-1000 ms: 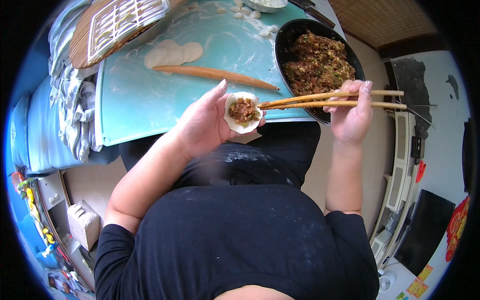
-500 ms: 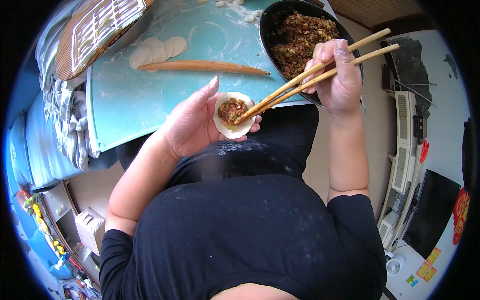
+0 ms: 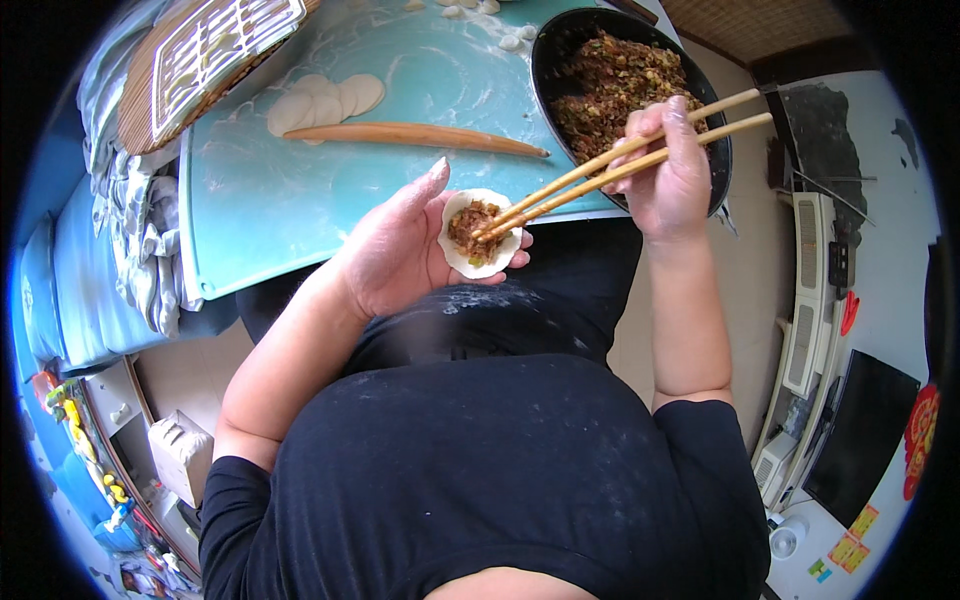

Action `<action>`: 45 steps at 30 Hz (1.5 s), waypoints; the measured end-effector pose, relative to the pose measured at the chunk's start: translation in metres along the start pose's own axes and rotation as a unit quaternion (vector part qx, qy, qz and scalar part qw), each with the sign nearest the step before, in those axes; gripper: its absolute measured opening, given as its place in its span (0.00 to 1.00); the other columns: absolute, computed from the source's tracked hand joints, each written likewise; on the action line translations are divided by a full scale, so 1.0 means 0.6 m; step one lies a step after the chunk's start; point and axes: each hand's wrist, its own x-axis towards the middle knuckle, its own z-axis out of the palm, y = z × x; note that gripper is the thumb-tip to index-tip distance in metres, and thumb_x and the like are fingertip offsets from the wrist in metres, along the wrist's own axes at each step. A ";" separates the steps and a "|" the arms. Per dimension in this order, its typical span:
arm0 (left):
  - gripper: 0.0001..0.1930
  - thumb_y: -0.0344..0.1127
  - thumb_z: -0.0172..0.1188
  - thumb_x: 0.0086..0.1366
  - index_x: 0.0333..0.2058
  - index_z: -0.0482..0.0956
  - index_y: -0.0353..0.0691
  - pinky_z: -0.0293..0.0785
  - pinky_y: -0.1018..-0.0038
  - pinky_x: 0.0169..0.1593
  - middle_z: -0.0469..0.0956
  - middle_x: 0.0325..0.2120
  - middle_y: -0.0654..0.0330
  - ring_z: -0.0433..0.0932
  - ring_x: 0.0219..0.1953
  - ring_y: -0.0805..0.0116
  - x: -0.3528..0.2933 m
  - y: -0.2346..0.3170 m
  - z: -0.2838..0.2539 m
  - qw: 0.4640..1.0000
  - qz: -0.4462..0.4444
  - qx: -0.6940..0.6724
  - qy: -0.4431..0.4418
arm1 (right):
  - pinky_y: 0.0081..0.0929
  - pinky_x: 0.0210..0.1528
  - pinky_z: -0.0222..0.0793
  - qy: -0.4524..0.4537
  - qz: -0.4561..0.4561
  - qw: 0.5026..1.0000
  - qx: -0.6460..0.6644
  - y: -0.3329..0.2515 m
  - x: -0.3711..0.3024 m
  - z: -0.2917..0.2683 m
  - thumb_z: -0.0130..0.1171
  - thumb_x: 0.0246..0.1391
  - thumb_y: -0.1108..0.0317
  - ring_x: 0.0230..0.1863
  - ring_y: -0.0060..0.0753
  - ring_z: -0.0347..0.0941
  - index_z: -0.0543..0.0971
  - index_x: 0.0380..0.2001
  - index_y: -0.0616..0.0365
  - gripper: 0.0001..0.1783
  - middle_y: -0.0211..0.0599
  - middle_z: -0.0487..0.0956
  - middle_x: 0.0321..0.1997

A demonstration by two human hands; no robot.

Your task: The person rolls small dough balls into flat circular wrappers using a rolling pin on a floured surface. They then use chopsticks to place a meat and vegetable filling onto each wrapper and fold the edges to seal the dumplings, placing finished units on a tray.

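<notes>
A round dough wrapper [image 3: 493,264] is held just above the middle of the frame, cradled in the left hand [image 3: 400,245], which is turned palm up, with the fingers curled beneath the dough and the thumb stretched clear of it. A mound of brown filling [image 3: 462,222] is carried in the middle of the wrapper, whose rim is left bare. A pair of wooden chopsticks [image 3: 590,172] is gripped by the right hand [image 3: 668,180], its fingers closed around the sticks; they are slanted down to the left, and their tips are set against the filling.

Behind the right hand, at the upper right, a black bowl [image 3: 545,85] is seen, heaped with chopped meat mixture [image 3: 630,80]. Across the flour-dusted turquoise surface [image 3: 260,225], a tapered rolling pin [image 3: 420,136] is laid, its left end placed by overlapping dough rounds [image 3: 325,98]. Small dough lumps [image 3: 510,43] are scattered near the bowl. At the upper left, a white rack [image 3: 225,55] is supported on a woven mat [image 3: 140,115], and crumpled cloth [image 3: 150,255] is bunched below.
</notes>
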 end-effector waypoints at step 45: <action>0.26 0.48 0.33 0.70 0.54 0.59 0.30 0.73 0.65 0.51 0.68 0.50 0.45 0.70 0.51 0.55 -0.008 -0.004 -0.030 0.977 0.140 -0.064 0.147 | 0.15 0.13 0.50 0.412 -0.040 0.843 -0.343 -0.005 -0.140 -0.185 0.53 0.57 0.55 0.11 0.15 0.56 0.68 0.17 0.56 0.20 0.24 0.62 0.11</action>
